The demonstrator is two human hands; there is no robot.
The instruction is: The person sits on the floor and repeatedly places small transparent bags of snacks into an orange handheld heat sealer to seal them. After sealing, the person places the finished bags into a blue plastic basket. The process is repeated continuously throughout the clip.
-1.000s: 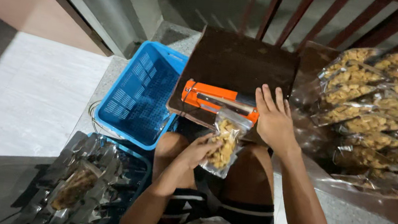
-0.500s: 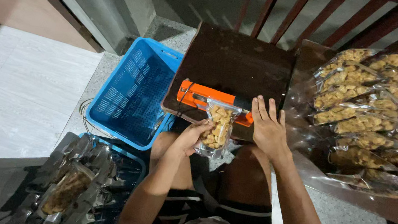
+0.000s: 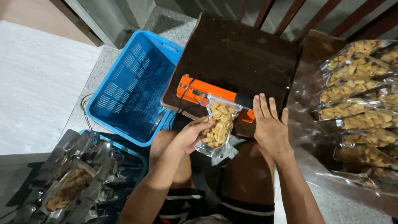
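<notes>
The floor is grey and speckled, with pale tiles off to the left side. Dark red bars stand at the top, behind a dark brown board (image 3: 246, 57) that serves as the worktop. It sits just past the person's knees. An orange sealing machine (image 3: 201, 93) lies along the near edge of the board.

The left hand (image 3: 190, 135) pinches a small clear bag of yellow snacks (image 3: 218, 124) by its lower side. The bag stands up tall, its long way running from the lap to the board. Its top edge points away from the person and lies on the orange machine. The right hand (image 3: 270, 127) is flat, fingers spread out, and presses down on the right end of the machine, just beside the bag.

An open blue basket (image 3: 133, 89) sits left of the board. Many filled bags (image 3: 382, 104) lie piled on the right. Shiny bags (image 3: 79, 178) fill another basket at lower left.
</notes>
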